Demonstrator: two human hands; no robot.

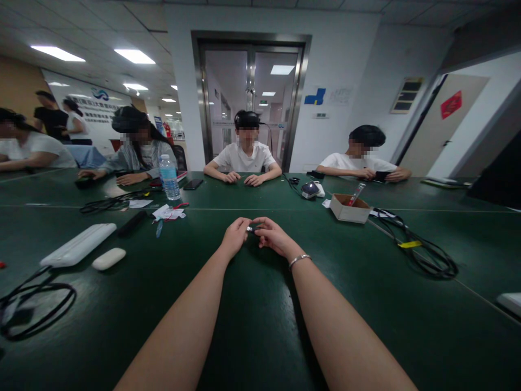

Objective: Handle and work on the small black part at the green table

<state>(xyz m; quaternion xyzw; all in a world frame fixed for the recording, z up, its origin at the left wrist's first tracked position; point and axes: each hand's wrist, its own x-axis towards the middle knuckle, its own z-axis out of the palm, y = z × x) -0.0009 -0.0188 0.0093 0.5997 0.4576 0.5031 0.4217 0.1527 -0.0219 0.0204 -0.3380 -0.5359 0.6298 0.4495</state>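
Observation:
Above the green table point(252, 304), my two hands meet straight ahead of me. Between them is a small dark piece with a silver end point(249, 229), too small to name for certain. My left hand point(235, 237) is closed with its fingertips at the silver end. The fingers of my right hand point(273, 237) are pinched on the dark end, and its forefinger reaches toward the left fingertips. A silver bracelet point(300, 260) circles my right wrist. Most of the small piece is hidden by my fingers.
Left: a white slab-shaped device point(79, 245), a white rounded mouse-like object point(109, 259), a water bottle point(169, 179), paper scraps point(169, 212) and cables. Right: an open box point(350, 209) with a tube and a coiled black cable point(427, 255). Several people sit across the table.

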